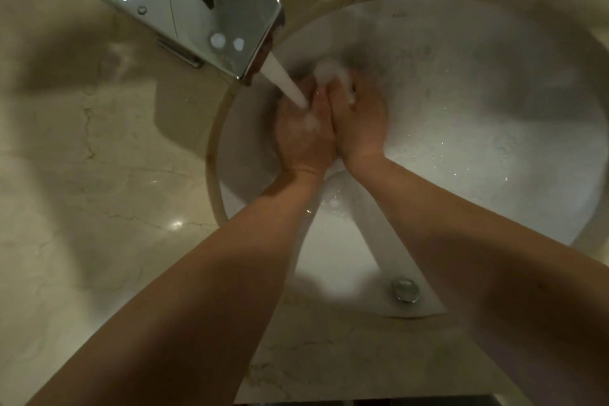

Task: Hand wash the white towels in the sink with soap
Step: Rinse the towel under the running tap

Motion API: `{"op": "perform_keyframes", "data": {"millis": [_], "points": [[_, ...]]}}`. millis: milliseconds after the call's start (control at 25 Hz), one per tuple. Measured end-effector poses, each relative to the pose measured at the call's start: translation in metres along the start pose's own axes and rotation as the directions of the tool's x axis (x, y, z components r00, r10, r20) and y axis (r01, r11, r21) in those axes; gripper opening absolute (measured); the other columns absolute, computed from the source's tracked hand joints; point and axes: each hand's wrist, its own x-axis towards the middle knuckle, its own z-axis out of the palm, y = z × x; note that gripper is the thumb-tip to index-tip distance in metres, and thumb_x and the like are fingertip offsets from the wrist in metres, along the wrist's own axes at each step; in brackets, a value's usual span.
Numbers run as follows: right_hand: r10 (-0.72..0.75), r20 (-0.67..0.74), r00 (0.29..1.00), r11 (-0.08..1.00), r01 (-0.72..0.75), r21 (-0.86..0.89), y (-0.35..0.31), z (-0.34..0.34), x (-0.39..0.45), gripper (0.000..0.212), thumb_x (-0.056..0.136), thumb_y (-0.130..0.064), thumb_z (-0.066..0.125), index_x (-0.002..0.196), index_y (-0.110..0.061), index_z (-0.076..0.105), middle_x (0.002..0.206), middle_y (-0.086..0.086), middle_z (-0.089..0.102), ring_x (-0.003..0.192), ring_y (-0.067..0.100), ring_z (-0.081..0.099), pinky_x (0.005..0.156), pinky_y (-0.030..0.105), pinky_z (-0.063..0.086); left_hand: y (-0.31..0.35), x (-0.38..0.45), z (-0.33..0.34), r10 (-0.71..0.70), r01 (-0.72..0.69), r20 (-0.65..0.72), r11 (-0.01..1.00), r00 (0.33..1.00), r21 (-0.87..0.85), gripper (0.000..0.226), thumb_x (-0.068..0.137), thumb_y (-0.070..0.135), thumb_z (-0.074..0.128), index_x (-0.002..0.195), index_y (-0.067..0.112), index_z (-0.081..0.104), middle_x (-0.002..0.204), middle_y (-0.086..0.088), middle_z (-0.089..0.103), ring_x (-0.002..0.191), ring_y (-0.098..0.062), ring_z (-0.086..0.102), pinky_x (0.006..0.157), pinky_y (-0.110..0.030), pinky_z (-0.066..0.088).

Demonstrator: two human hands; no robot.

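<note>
Both our forearms reach in from bottom edge over white round sink point(494, 175). Our left hand point(304, 133) and right hand point(359, 122) side by side, touching, under water stream point(286, 84) from chrome faucet point(184, 0). Small white foamy mass point(331, 71) at fingertips; soap or towel, we cannot tell. Whether fingers curl round it, we cannot tell. Drain point(405, 289) near basin's close edge. Beige marble counter point(82, 175) surrounds.

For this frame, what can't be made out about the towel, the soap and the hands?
Head view only:
- Towel: only a blurred white lump shows at the fingertips; towel or foam, cannot tell.
- Soap: none identifiable.
- Left hand and right hand: grip hidden; only their backs show.
- Faucet: cut off by the top edge.
</note>
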Motion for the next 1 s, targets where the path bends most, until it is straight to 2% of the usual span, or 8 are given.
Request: {"op": "perform_keyframes", "data": {"millis": [120, 240, 400, 520, 600, 760, 840, 1000], "points": [[-0.062, -0.036, 0.997, 0.996, 0.060, -0.064, 0.004, 0.004, 0.015, 0.044, 0.087, -0.049, 0.046, 0.086, -0.010, 0.065, 0.070, 0.003, 0.061, 0.063, 0.019, 0.055, 0.059, 0.023, 0.033, -0.001, 0.010, 0.006, 0.063, -0.061, -0.025, 0.996, 0.998, 0.065, 0.034, 0.097, 0.024, 0.046, 0.101, 0.004, 0.073, 0.100, -0.015, 0.072, 0.099, -0.023, 0.056, 0.091, -0.021, 0.039], [-0.123, 0.020, 0.992, 0.971, 0.124, -0.204, 0.006, 0.004, 0.029, 0.034, 0.098, -0.035, 0.048, 0.087, -0.009, 0.068, 0.077, 0.007, 0.066, 0.070, 0.023, 0.060, 0.062, 0.014, 0.030, -0.018, 0.014, 0.017, 0.257, -0.260, 0.061, 0.884, 0.965, 0.388, 0.031, 0.096, 0.024, 0.048, 0.109, 0.007, 0.070, 0.102, -0.012, 0.070, 0.099, -0.023, 0.055, 0.094, -0.029, 0.036], [-0.306, 0.190, 0.933, 0.782, 0.360, -0.509, -0.004, 0.003, 0.037, 0.037, 0.082, -0.030, 0.040, 0.070, -0.009, 0.066, 0.060, 0.007, 0.065, 0.051, 0.024, 0.063, 0.047, 0.020, 0.040, -0.024, 0.015, 0.031, -0.018, -0.057, 0.140, 0.857, 0.990, 0.512, 0.039, 0.101, 0.035, 0.033, 0.116, 0.019, 0.065, 0.113, -0.001, 0.066, 0.105, -0.019, 0.056, 0.096, -0.026, 0.031], [-0.407, 0.091, 0.909, 0.825, 0.408, -0.391, -0.003, 0.001, 0.036, 0.037, 0.085, -0.023, 0.044, 0.073, 0.003, 0.066, 0.062, 0.021, 0.064, 0.051, 0.034, 0.062, 0.050, 0.031, 0.048, -0.018, 0.016, 0.032, 0.038, -0.104, 0.133, 0.840, 0.990, 0.532, 0.038, 0.099, 0.029, 0.032, 0.107, 0.014, 0.067, 0.107, -0.007, 0.068, 0.100, -0.025, 0.060, 0.092, -0.034, 0.043], [-0.231, 0.069, 0.971, 0.945, 0.240, -0.223, -0.004, -0.001, 0.032, 0.044, 0.093, -0.031, 0.043, 0.087, 0.005, 0.067, 0.078, 0.022, 0.068, 0.070, 0.036, 0.065, 0.061, 0.029, 0.045, -0.014, 0.018, 0.028, 0.129, -0.135, 0.047, 0.855, 0.991, 0.501, 0.036, 0.099, 0.025, 0.037, 0.100, 0.010, 0.069, 0.098, -0.010, 0.070, 0.090, -0.028, 0.063, 0.083, -0.039, 0.050], [0.063, 0.039, 0.997, 0.997, -0.061, -0.041, -0.007, -0.006, 0.025, 0.034, 0.098, -0.036, 0.055, 0.109, -0.005, 0.063, 0.091, 0.001, 0.063, 0.089, 0.019, 0.062, 0.065, 0.014, 0.032, 0.011, 0.001, 0.016, -0.167, 0.218, -0.226, 0.950, 0.960, 0.225, 0.049, 0.091, 0.042, 0.055, 0.105, -0.003, 0.066, 0.102, -0.020, 0.067, 0.097, -0.035, 0.062, 0.091, -0.043, 0.047], [0.088, 0.066, 0.994, 0.996, -0.088, -0.016, -0.006, -0.011, 0.019, 0.035, 0.096, -0.040, 0.056, 0.114, -0.010, 0.062, 0.093, -0.005, 0.061, 0.088, 0.010, 0.057, 0.070, 0.014, 0.034, 0.028, -0.013, 0.010, -0.349, 0.425, -0.391, 0.896, 0.852, 0.126, 0.067, 0.080, 0.058, 0.066, 0.105, -0.005, 0.064, 0.103, -0.020, 0.066, 0.101, -0.038, 0.061, 0.095, -0.041, 0.041], [0.121, 0.146, 0.982, 0.992, -0.117, -0.042, -0.006, -0.018, 0.011, 0.039, 0.097, -0.047, 0.053, 0.120, -0.017, 0.062, 0.100, -0.006, 0.062, 0.092, 0.008, 0.055, 0.076, 0.020, 0.038, 0.044, -0.013, 0.006, -0.582, 0.673, -0.471, 0.739, 0.663, 0.035, 0.085, 0.065, 0.078, 0.065, 0.103, 0.002, 0.069, 0.104, -0.019, 0.067, 0.104, -0.037, 0.061, 0.090, -0.037, 0.038]]}}
